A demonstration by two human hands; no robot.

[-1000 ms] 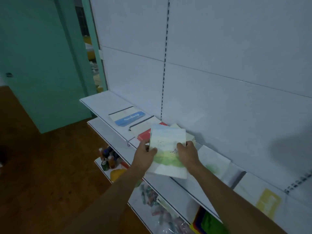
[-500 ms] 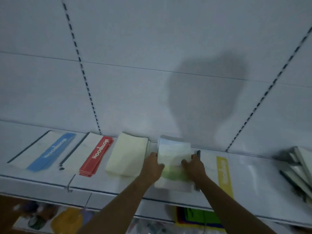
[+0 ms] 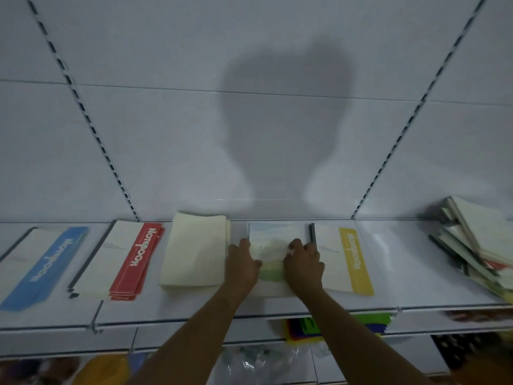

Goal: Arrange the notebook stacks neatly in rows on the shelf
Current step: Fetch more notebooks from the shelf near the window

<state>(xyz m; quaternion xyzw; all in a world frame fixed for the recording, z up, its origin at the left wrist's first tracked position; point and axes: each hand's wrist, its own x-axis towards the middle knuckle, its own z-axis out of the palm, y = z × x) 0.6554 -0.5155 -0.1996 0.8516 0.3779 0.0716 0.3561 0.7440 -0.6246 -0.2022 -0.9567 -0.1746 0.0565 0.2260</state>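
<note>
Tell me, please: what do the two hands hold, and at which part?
Both hold the landscape-cover notebook stack: left hand at its left edge, right hand at its right edge.

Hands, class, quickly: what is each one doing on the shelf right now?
Left hand: grips the left edge of the landscape-cover notebook stack.
Right hand: fingers curled on the same stack's right side, holding it.

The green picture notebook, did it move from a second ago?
Yes. The green picture notebook was held up over the shelf edge; now it lies flat on the shelf, between the cream stack and yellow-striped notebook.
</note>
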